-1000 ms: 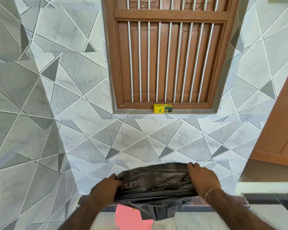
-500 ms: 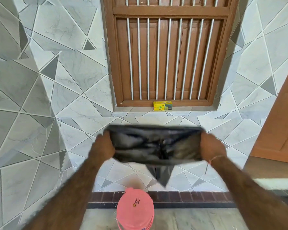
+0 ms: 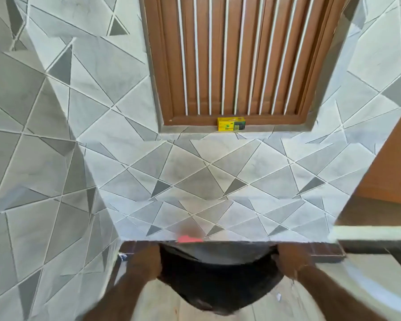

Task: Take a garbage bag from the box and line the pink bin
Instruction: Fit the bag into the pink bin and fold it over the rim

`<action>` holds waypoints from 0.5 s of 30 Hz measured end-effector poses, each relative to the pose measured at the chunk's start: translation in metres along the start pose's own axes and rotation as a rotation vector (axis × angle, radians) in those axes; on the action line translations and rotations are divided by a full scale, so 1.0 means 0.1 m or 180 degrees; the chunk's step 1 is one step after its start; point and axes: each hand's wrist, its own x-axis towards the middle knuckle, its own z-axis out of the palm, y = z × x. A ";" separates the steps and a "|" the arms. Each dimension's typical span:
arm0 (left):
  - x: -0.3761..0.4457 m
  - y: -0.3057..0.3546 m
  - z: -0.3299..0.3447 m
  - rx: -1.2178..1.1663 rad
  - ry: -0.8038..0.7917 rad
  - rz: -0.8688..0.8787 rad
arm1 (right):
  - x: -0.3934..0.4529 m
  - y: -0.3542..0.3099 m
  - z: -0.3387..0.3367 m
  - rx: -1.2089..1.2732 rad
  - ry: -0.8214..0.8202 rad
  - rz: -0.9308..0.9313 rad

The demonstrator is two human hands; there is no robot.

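Note:
A black garbage bag (image 3: 218,281) is stretched wide between my hands low in the view, its mouth held open. My left hand (image 3: 146,262) grips its left edge and my right hand (image 3: 292,260) grips its right edge. Only a sliver of the pink bin (image 3: 188,239) shows above the bag's far edge; the bag hides the rest. The yellow and green bag box (image 3: 231,124) sits on the window ledge, far above my hands. The picture is blurred by motion.
A brown wooden window with white bars (image 3: 236,61) fills the upper middle of the tiled wall (image 3: 56,135). A brown door (image 3: 394,163) stands at the right. A dark skirting strip (image 3: 326,251) runs along the floor edge.
My hands have swung the bag up and then down again over the pink bin, which is now almost fully covered. The camera has tilted as I moved.

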 end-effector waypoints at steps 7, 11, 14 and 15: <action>0.04 0.20 -0.28 -0.0528 0.0488 -0.0208 | 0.14 -0.08 -0.32 0.0336 0.0391 0.0242; 0.04 0.16 -0.19 -0.0215 0.0260 0.0070 | 0.13 -0.07 -0.28 0.0355 0.0283 0.0221; 0.03 0.18 -0.21 -0.0132 0.0135 0.0126 | 0.12 -0.05 -0.29 0.0380 0.0341 0.0121; 0.03 0.18 -0.22 -0.0174 0.0122 0.0112 | 0.11 -0.05 -0.31 0.0433 0.0374 0.0105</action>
